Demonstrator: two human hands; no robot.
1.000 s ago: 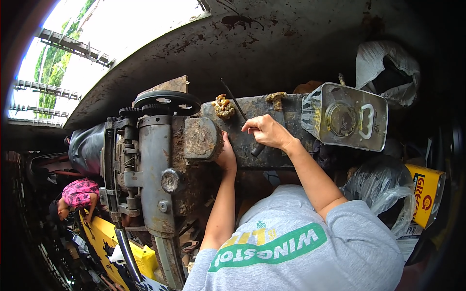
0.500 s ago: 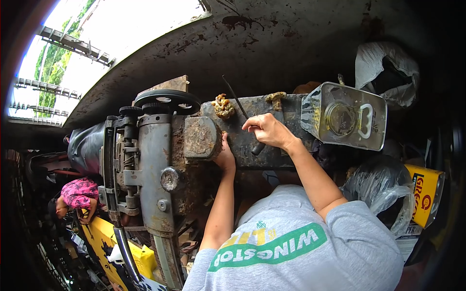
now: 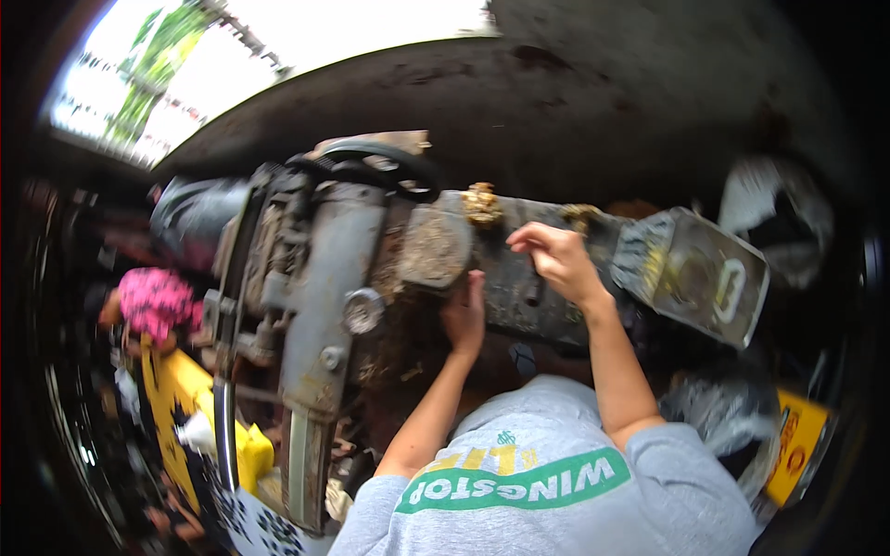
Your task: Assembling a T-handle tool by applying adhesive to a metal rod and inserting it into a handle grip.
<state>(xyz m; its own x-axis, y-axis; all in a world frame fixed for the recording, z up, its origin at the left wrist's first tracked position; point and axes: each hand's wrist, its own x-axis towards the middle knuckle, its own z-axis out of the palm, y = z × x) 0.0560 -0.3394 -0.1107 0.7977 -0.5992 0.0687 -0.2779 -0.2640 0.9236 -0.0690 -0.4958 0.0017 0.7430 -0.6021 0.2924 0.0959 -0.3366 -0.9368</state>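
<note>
My left hand (image 3: 464,320) rests against the near right side of a rusty, crusted metal block (image 3: 436,246), its visible fingers stretched out. My right hand (image 3: 561,264) hovers over the dark metal bench (image 3: 505,306) with fingers curled together; blur hides whatever may be in them. Beneath it lies a hammer, its head (image 3: 581,215) caked yellowish and its dark handle end (image 3: 535,292) showing on the near side. A lumpy yellow-brown clump (image 3: 481,204) sits at the bench's far edge, beyond the block.
A grey machine column (image 3: 334,287) with a black handwheel (image 3: 380,162) stands left. At right are a square metal can (image 3: 709,276), a plastic bag (image 3: 723,412) and a yellow can (image 3: 797,445). Another person in pink (image 3: 156,301) is at far left.
The view has swung, so everything sits farther right and is blurred. The thin dark rod that pointed up from my right hand no longer shows. My left hand stays by the block.
</note>
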